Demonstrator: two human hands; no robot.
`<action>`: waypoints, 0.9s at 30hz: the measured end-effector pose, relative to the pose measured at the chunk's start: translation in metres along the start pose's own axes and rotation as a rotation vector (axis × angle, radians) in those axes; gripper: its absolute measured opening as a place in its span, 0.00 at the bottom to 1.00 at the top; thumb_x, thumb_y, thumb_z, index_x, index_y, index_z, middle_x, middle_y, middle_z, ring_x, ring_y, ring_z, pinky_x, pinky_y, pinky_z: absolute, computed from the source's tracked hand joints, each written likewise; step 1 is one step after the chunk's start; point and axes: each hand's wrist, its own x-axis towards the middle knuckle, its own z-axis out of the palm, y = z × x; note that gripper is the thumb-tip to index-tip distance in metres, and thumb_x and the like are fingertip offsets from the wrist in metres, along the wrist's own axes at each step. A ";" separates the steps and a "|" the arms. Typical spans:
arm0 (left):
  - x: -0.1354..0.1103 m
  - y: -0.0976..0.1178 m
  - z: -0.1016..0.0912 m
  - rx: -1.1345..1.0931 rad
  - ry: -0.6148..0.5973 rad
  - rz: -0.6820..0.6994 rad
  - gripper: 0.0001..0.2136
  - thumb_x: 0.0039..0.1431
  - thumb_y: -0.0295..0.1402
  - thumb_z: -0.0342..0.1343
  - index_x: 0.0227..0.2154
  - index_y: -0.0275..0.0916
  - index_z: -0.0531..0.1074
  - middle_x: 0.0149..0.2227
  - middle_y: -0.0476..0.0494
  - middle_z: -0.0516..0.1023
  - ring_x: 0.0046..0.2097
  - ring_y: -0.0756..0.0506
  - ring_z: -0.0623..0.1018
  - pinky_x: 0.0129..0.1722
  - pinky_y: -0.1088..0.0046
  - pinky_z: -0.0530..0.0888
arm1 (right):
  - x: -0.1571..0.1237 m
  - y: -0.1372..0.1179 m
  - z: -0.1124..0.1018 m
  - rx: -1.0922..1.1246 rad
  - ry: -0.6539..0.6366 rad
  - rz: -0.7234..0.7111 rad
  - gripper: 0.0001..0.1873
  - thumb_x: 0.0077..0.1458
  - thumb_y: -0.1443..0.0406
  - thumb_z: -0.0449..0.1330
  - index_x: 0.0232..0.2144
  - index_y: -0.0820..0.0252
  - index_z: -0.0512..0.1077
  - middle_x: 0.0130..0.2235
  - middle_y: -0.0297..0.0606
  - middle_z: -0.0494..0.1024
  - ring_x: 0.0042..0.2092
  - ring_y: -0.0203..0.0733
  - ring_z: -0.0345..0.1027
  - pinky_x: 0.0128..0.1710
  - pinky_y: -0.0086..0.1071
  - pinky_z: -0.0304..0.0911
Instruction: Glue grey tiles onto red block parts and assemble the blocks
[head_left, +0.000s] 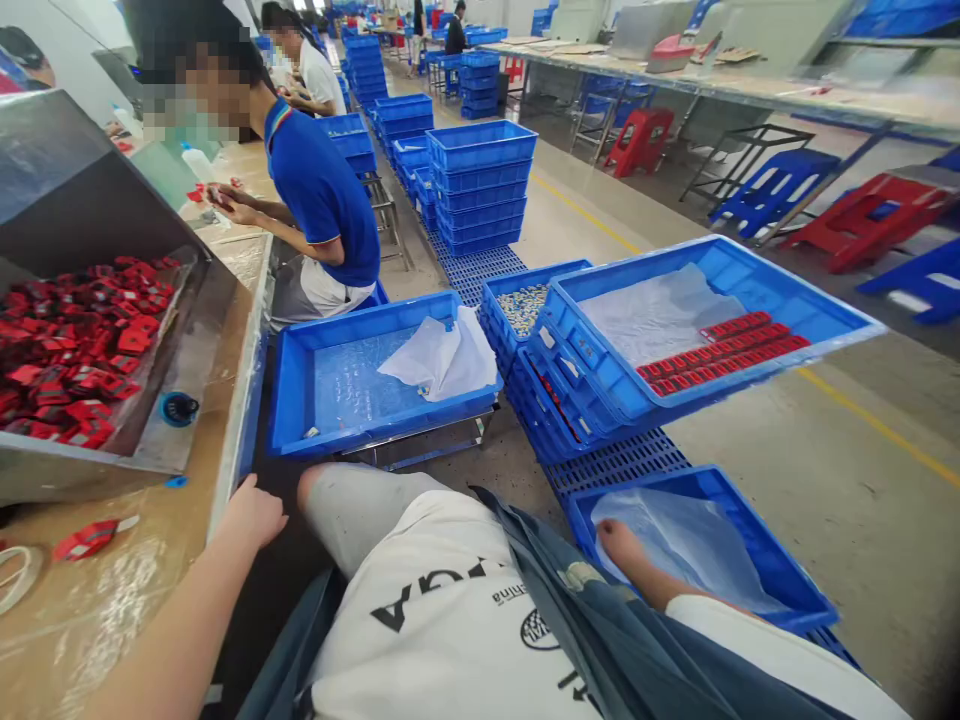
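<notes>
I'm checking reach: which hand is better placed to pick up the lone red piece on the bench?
Probably the left hand: it is at the edge of the bench, nearer the red piece. The right hand is on the body's other side, by the low blue bin.

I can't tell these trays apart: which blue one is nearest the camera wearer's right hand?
The low tray at bottom right, lined with a whitish sheet: the right hand overlaps it in view; other blue trays appear farther off.
</notes>
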 end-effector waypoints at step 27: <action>-0.025 0.005 -0.025 -0.488 0.208 0.212 0.09 0.72 0.35 0.54 0.42 0.43 0.79 0.35 0.47 0.83 0.35 0.44 0.79 0.37 0.65 0.72 | 0.344 -0.331 0.133 -0.772 -0.386 -1.193 0.13 0.72 0.69 0.53 0.51 0.65 0.76 0.46 0.53 0.78 0.51 0.56 0.69 0.48 0.43 0.61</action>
